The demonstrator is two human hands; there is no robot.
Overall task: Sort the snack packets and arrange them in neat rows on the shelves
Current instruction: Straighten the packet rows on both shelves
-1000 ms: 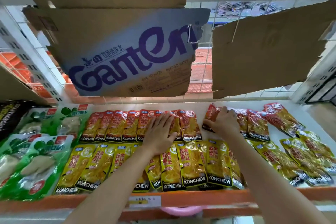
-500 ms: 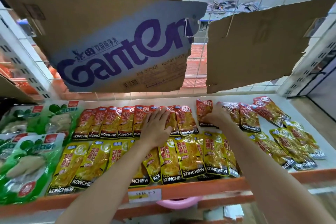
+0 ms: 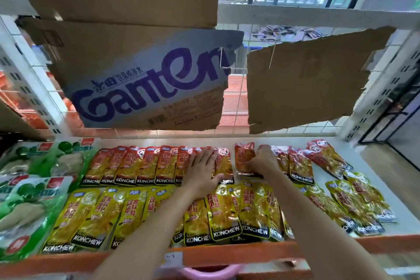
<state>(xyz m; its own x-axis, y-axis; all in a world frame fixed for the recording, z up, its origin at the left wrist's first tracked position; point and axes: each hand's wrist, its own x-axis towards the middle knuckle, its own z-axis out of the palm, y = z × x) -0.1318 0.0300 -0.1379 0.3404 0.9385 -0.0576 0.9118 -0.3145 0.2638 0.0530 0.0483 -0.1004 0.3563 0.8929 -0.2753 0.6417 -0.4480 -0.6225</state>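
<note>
here, in the head view, your left hand (image 3: 203, 171) lies flat with its fingers straight and spread on the right end of the back row of red packets (image 3: 145, 165), pressing down on the last few of them and gripping nothing. your right hand (image 3: 264, 161) is just beside it, fingers curled over the right edge of a single red packet (image 3: 244, 159) that stands a little apart from that row, with a strip of bare white shelf (image 3: 377, 191) showing between packet and row; the hand is clamped on that packet. to the right of your right hand more red packets (image 3: 300, 166) lie overlapped, the outermost one (image 3: 327, 159) tilted away toward the shelf's right side. nearer you runs a front row of yellow packets (image 3: 102, 218), side by side and overlapping, crossed by both of your forearms, and a looser cluster of yellow packets (image 3: 354, 204) sits askew at the right end. green packets (image 3: 27, 207) fill the shelf's left side, touching the yellow and red rows. the shelf has an orange front edge (image 3: 227, 254) with a small label on it, and something pink shows below. above the packets a torn cardboard sheet printed with purple lettering (image 3: 147, 79) hangs on the wire back grid, and a plain brown cardboard piece (image 3: 306, 84) hangs beside it, a gap between the two.
</note>
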